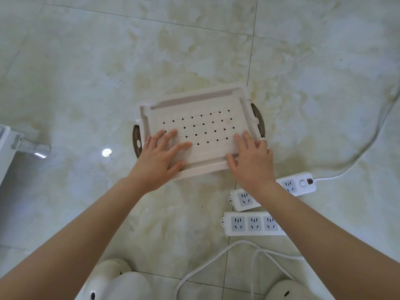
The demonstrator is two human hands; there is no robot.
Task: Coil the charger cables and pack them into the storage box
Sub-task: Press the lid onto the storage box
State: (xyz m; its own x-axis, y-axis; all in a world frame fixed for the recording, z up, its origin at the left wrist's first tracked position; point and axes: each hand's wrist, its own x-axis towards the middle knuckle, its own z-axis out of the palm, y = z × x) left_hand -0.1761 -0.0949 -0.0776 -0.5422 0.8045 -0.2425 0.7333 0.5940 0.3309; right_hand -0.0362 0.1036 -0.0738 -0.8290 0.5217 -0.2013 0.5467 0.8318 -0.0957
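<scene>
A white storage box (194, 100) stands on the tiled floor, covered by its lid with a woven pattern and small dark holes. Brown handles show at its left (136, 141) and right (258, 118) sides. My left hand (160, 156) lies flat on the lid's near left part, fingers spread. My right hand (252, 156) presses flat on the near right corner. Two white power strips (253, 224) lie on the floor near my right forearm, the farther one (300, 182) with a switch. Their white cables (216, 260) trail loose across the floor.
One cable (372, 139) runs off to the right edge. White slippers (116, 280) show at the bottom, left and right (285, 289). A white and metal fixture (19, 144) stands at the left edge. A bright light reflection (107, 152) sits left of the box.
</scene>
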